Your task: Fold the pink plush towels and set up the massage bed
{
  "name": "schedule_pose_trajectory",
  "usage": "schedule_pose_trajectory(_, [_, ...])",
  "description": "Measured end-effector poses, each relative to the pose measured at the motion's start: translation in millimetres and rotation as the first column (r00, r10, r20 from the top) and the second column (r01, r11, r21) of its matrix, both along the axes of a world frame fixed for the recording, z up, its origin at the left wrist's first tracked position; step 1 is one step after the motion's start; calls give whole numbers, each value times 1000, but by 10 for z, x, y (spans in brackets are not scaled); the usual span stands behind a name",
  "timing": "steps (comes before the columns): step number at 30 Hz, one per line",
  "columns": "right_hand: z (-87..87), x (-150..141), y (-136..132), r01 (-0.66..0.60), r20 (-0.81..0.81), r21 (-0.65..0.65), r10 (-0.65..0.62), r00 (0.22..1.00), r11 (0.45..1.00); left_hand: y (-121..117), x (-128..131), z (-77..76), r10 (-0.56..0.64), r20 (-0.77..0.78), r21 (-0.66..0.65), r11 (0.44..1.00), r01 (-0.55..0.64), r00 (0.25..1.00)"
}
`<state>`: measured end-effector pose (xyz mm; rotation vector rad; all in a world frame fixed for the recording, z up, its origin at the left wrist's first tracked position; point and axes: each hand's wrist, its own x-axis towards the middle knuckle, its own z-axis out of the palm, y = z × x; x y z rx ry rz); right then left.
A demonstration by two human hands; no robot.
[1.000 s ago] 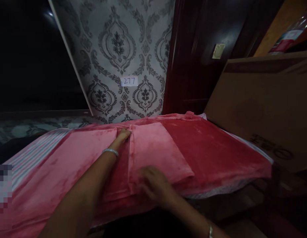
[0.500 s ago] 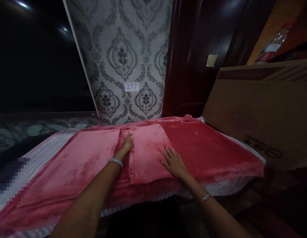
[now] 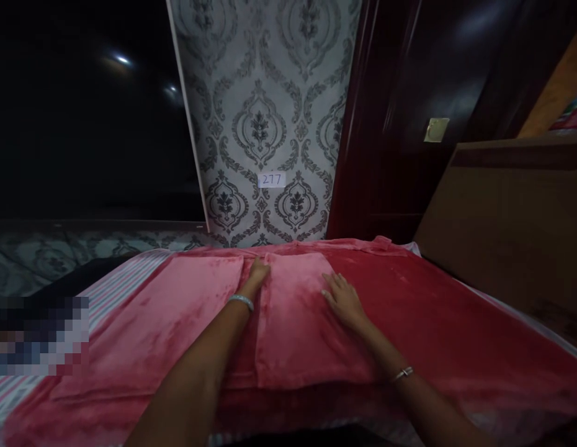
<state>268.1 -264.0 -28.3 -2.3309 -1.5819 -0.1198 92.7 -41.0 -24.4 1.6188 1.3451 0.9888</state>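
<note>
A lighter pink, plush folded cloth (image 3: 293, 323) lies in the middle of a red plush blanket (image 3: 423, 316). My left hand (image 3: 259, 271) is at the upper left edge of this cloth, its fingers curled in and pinching that edge; the fingertips are partly hidden. Over the right side of the same cloth, my right hand (image 3: 345, 301) rests palm down with fingers spread. To the left, across a narrow darker gap, lies another light pink plush panel (image 3: 177, 304). Whether the two panels belong to one piece, I cannot tell.
Striped bedding (image 3: 125, 279) shows under the blanket at the left. A large dark screen (image 3: 93, 124) stands at the back left, and a cardboard box (image 3: 507, 230) borders the right side. Patterned wallpaper (image 3: 265, 93) bears a paper label (image 3: 272, 179) reading 277.
The camera view has shifted, so the scene sits further right and lower. My left hand stays at the cloth's left edge, slightly nearer its far corner. My right hand remains flat on the right side.
</note>
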Motion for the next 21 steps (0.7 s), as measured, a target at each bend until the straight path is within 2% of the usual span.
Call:
schedule_pose_trajectory(2, [27, 13, 153, 7, 31, 7, -7, 999, 1000, 96, 70, 15, 11, -41, -7, 1000, -11, 999])
schedule_pose_trajectory(4, [-32, 29, 264, -5, 67, 17, 3, 998, 1000, 146, 116, 1, 33, -81, 9, 999, -32, 996])
schedule_pose_trajectory(9, [-420, 80, 343, -46, 71, -48, 50, 996, 998, 69, 131, -140, 71, -206, 90, 995, -54, 976])
schedule_pose_trajectory(12, [-510, 122, 322, -53, 40, -69, 56, 998, 996, 44, 105, -150, 59, -290, 123, 992, -24, 955])
schedule_pose_trajectory(14, [-430, 157, 329, -56, -11, -96, 55, 998, 994, 63, 96, -81, 51, -344, 135, 991, -5, 937])
schedule_pose_trajectory(17, [-156, 205, 448, -23, -80, -92, 16, 997, 996, 61, 136, 75, 42, -425, 212, 976, 54, 904])
schedule_pose_trajectory(19, [46, 221, 620, 13, -74, -46, -16, 997, 999, 7, 215, 148, -1, -485, 283, 946, 158, 875])
schedule_pose_trajectory(21, [179, 228, 838, 27, -50, -15, -28, 998, 1000, -65, 317, 150, -71, -551, 318, 904, 287, 832])
